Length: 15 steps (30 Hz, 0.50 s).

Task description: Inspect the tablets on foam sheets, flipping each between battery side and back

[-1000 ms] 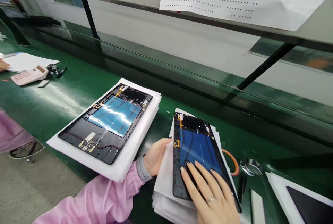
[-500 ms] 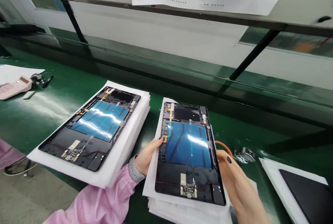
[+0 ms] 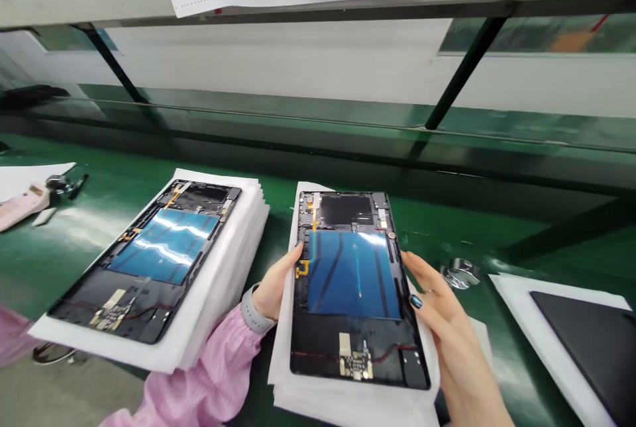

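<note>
**Opened tablet (image 3: pixel 354 281) held by its long edges**

The left hand (image 3: pixel 276 281) and right hand (image 3: pixel 444 318) grip its opposite sides, atop a white sheet stack (image 3: pixel 348 407). Leftward, a second opened tablet (image 3: pixel 159 248) lies on another stack (image 3: pixel 228 275).

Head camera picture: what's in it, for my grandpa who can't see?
A left hand and a right hand hold an opened tablet by its sides, over a white stack. A similar tablet lies on a second pile of white sheets to the left, on a green table.
</note>
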Tool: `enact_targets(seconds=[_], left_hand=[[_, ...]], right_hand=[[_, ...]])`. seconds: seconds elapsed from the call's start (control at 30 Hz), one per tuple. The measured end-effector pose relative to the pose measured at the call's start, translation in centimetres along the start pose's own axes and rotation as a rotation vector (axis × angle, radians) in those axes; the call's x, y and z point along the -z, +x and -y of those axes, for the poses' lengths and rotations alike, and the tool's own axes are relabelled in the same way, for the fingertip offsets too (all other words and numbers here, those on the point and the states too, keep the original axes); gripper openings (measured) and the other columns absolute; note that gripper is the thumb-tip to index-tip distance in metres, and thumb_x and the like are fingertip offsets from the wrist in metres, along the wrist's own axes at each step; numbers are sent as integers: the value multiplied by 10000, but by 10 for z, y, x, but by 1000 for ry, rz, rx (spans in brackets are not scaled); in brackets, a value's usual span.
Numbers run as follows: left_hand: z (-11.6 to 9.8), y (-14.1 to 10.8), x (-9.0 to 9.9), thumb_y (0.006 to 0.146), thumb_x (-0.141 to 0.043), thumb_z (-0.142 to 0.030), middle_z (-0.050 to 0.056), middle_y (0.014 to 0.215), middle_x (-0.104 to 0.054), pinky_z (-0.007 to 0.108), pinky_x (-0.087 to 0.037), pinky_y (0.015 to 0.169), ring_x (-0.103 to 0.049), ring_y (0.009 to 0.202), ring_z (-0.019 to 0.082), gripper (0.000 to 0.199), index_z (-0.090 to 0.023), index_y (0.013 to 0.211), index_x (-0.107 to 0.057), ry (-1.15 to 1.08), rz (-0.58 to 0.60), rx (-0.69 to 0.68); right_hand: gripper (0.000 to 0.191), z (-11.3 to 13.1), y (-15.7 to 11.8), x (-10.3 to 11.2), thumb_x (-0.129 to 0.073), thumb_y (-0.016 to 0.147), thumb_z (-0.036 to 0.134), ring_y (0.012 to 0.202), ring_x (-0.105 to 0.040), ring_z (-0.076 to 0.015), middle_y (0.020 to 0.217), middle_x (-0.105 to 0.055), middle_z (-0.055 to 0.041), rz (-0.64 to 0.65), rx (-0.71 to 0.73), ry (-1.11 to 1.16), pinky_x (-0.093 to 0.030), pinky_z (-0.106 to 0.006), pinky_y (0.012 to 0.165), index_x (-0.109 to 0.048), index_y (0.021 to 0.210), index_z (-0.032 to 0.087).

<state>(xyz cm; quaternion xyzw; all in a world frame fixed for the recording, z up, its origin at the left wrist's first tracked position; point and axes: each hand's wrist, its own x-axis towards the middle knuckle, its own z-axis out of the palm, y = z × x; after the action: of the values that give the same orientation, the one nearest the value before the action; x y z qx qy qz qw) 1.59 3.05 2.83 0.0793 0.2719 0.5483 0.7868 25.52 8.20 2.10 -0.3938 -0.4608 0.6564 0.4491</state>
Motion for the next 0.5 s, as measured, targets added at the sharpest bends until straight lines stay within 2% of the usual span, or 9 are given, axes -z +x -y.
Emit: enact_targets(seconds=[0.1, 0.2, 0.27, 0.33, 0.43, 0.5], left_hand=[[-4, 4, 2, 938, -499, -424, 111, 977, -775, 436, -467, 1036, -680, 1086, 304, 461, -114, 1252, -629, -40, -24, -65], [-9, 4, 8, 978, -379, -444, 121, 960, -774, 450, -461, 1040, -670, 1103, 307, 497, -96, 1194, -661, -92, -64, -114], [-13, 2, 12, 987, -340, -448, 129, 960, -771, 456, -463, 1037, -667, 1106, 309, 524, -86, 1154, -679, -112, -77, -146], [-16, 1, 15, 978, -368, -451, 130, 982, -767, 458, -466, 1035, -665, 1107, 314, 507, -91, 1124, -692, -119, -79, -182], [-18, 1, 18, 949, -454, -452, 129, 1005, -764, 454, -470, 1033, -665, 1103, 318, 455, -100, 1076, -712, -124, -73, -225], [-18, 2, 19, 941, -475, -452, 129, 1017, -762, 449, -473, 1031, -668, 1098, 316, 445, -102, 1082, -709, -135, -66, -234]], right_hand=[[501, -1, -1, -1, -732, 793, 491, 1281, -505, -303, 1433, -534, -60, -56, -84, -31, -514, -364, 911, -621, 1254, 329], [568, 3, -7, -5, -698, 828, 476, 954, -679, -270, 1229, -665, -78, 74, -261, 47, -540, -369, 787, -531, 1354, 342], [677, 5, -11, -6, -748, 797, 422, 721, -667, -213, 1043, -706, -57, 183, -315, 93, -533, -336, 678, -465, 1405, 337], [704, 7, -14, -5, -786, 775, 355, 583, -599, -162, 873, -682, -8, 233, -285, 133, -505, -283, 577, -459, 1399, 349], [424, 9, -13, 0, -759, 812, 314, 545, -561, -145, 774, -629, 6, 245, -186, 130, -486, -246, 509, -614, 1209, 335], [243, 9, -12, 2, -726, 838, 351, 618, -588, -168, 827, -636, -30, 246, -156, 68, -508, -252, 529, -683, 1070, 293]])
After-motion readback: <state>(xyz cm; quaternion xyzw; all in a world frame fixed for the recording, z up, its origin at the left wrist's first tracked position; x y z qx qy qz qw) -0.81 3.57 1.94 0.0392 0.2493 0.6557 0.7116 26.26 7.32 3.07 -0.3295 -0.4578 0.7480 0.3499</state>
